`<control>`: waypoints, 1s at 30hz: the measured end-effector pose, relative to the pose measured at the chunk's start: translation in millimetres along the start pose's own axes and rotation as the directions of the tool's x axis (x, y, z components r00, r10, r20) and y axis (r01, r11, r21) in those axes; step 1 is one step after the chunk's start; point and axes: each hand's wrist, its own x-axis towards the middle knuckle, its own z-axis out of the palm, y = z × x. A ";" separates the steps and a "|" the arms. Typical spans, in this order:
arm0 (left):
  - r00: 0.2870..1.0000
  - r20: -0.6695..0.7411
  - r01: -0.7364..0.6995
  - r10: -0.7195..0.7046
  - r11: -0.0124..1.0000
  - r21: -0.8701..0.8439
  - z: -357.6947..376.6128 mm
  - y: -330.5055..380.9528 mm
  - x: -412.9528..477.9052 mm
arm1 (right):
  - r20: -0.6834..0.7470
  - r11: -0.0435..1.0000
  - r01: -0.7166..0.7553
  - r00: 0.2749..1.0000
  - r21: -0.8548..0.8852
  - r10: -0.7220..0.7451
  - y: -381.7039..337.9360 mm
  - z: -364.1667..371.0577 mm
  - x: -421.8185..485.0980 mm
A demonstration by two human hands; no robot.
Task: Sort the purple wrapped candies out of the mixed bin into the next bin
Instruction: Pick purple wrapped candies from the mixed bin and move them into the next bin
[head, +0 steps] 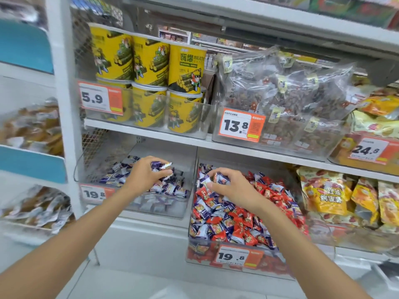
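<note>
Mid-sort, nowhere near done.

Left hand point(146, 173): over the next bin point(151, 207), just left of the mixed bin point(194, 255). Fingers curled round a small clutch of purple candies point(160, 165), silver wrapper ends poking out past the fingertips. Not released yet, held just above the pile.

Right hand point(235, 186): down in far-left part of mixed bin, thumb + fingers pinching a purple candy or two point(222, 179). Exact count unclear w/ the blur.

Done, going by contents: decent layer of purple/white wrappers in next bin, no red seen there. Pile mostly toward far + right side of that bin. Near-left corner hard to read thru the clear wall.

Left to do: plenty. Mixed bin still a heap of red candies point(239, 225) w/ loose purple ones point(207, 209) scattered all thru: near edge, mid, along left wall. Prob more buried under top layer, depth not visible. Rough call: a good share yet to move.

Next, as a guess: drop left-hand load into next bin, carry right-hand pick over the dividing walls, repeat. Bins side by side, so a short hop.

Risk: a red one riding along in a grab. Reddish bit at right-hand fingertips; can't tell whether separate candy or just wrapper print.
</note>
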 end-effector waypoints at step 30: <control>0.940 0.267 -0.252 0.213 0.960 0.123 66.7 61.0 -3.8 | -0.237 0.967 -0.110 0.970 -0.230 0.054 76.2 -48.7 -19.2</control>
